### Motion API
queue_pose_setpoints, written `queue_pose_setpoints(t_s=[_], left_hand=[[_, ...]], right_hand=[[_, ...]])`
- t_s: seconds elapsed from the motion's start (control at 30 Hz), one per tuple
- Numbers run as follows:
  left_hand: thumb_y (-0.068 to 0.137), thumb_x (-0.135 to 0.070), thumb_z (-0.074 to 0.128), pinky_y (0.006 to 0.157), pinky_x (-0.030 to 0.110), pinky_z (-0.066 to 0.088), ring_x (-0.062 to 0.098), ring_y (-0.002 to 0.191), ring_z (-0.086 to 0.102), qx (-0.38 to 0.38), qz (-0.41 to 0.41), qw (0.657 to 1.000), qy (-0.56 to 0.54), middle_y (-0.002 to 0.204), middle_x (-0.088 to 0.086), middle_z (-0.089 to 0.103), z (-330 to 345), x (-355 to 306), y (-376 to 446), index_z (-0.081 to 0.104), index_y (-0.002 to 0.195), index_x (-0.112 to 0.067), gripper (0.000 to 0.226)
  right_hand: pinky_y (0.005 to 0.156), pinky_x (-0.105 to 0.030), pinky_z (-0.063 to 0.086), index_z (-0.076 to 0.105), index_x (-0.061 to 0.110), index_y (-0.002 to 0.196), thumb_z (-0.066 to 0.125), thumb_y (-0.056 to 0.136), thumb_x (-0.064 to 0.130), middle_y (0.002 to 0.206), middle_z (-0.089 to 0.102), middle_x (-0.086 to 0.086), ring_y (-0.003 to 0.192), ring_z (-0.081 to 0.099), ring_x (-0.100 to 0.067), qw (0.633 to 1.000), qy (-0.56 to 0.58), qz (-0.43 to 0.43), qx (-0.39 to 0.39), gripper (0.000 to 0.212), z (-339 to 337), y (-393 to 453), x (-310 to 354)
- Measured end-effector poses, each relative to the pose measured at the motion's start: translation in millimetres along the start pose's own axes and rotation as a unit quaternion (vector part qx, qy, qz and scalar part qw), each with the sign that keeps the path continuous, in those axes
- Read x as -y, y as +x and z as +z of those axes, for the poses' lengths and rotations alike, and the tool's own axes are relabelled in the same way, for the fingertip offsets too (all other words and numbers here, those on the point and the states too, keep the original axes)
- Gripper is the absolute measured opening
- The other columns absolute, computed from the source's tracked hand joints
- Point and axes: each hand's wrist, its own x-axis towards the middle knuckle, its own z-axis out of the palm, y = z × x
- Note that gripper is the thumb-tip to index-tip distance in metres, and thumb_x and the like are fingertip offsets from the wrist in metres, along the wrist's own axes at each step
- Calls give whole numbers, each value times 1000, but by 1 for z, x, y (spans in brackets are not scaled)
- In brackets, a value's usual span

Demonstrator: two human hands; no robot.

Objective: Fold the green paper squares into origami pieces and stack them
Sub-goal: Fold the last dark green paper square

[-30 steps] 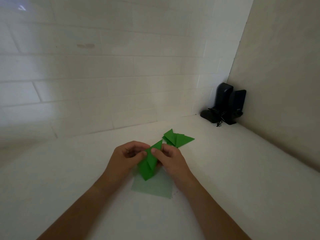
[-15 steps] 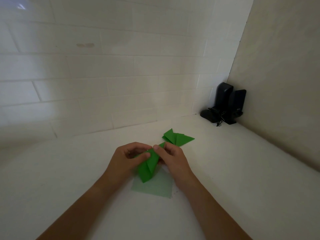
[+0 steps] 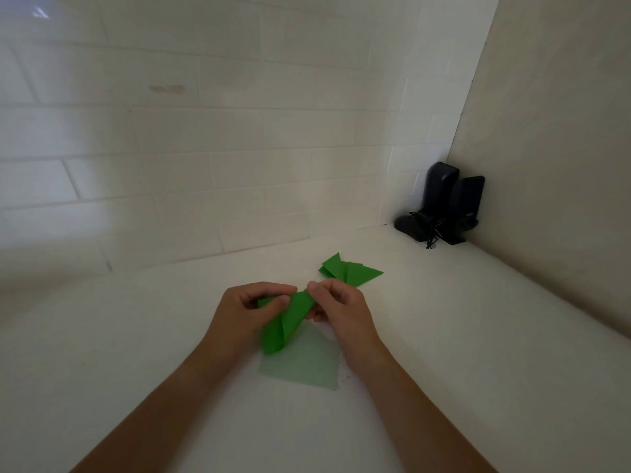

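Note:
A bright green folded paper piece [image 3: 290,322] is held just above the white counter between both hands. My left hand [image 3: 239,319] pinches its left side between thumb and fingers. My right hand [image 3: 341,312] pinches its upper right tip. Under the hands a pale green paper square [image 3: 307,367] lies flat on the counter. Behind my right hand a small pile of folded green origami pieces [image 3: 348,271] rests on the counter.
The white counter [image 3: 444,336] meets a white tiled wall at the back and a beige wall on the right. Two black speakers with cables [image 3: 444,206] stand in the back right corner.
The piece has turned from pointing up toward the pile to lying more level between the hands, its lower flap curling open. Both hands shifted slightly apart.

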Motion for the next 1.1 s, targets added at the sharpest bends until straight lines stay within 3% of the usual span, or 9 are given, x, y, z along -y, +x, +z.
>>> queue_pose_setpoints(t_s=[0.4,0.67,1.1], left_hand=[[93,2,69,75,22,59,14,87,73,-32,7,999,30,92,2,79,-3,3,2,82,95,-16,22],[92,-7,74,81,27,60,16,94,74,-6,6,999,43,97,-1,79,-4,6,2,81,99,-20,17],[89,-4,76,76,20,57,9,91,72,-6,21,998,65,98,-9,78,-4,4,1,80,100,-23,22]], right_hand=[[73,-25,56,74,7,101,68,100,14,84,75,-8,76,71,-16,997,-21,15,70,10,0,0,2],[68,-22,54,73,9,93,68,99,11,74,73,-1,69,69,-13,998,-36,8,54,7,1,0,1],[71,-22,55,72,9,93,65,100,9,73,72,-3,72,70,-14,999,-25,4,31,10,-1,0,0]])
